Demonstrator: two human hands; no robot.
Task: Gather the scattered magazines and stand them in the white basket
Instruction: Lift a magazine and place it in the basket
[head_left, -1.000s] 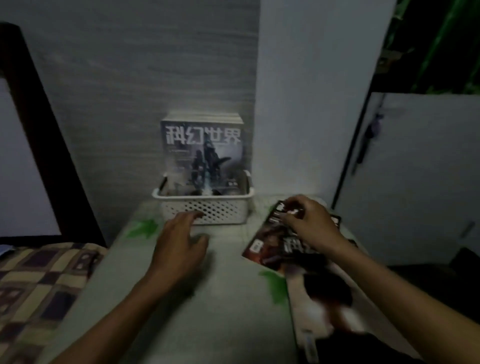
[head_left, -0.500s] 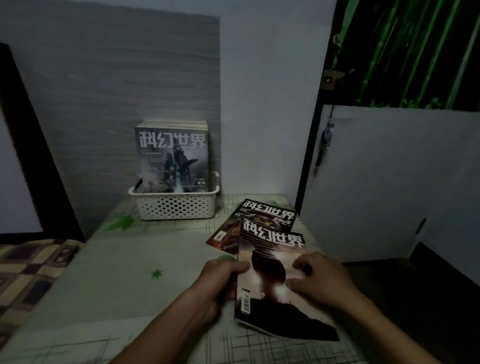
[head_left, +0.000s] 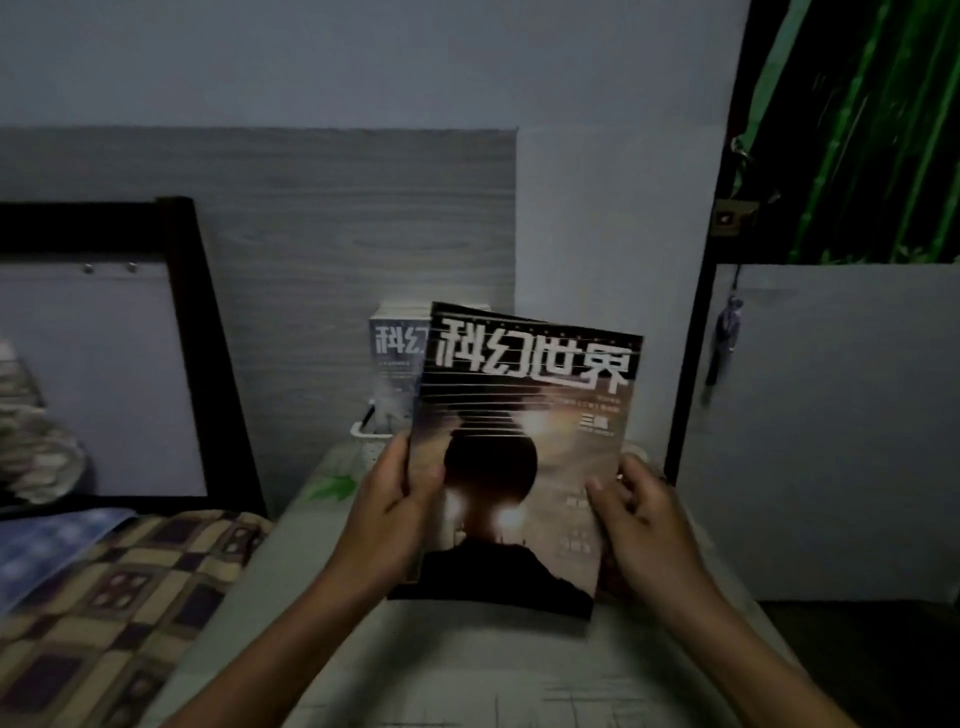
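While both hands grip it — magazine (head_left: 524, 457) upright | left hand (head_left: 387, 519) left edge | right hand (head_left: 641, 525) right edge

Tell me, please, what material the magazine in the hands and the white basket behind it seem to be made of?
Magazine: paper with a coated, probably glossy cover; it is thin, printed, and bends slightly between the left hand and right hand.
White basket: likely moulded plastic; the small visible part shows a smooth rounded rim and a perforated wall. Most of it is hidden.
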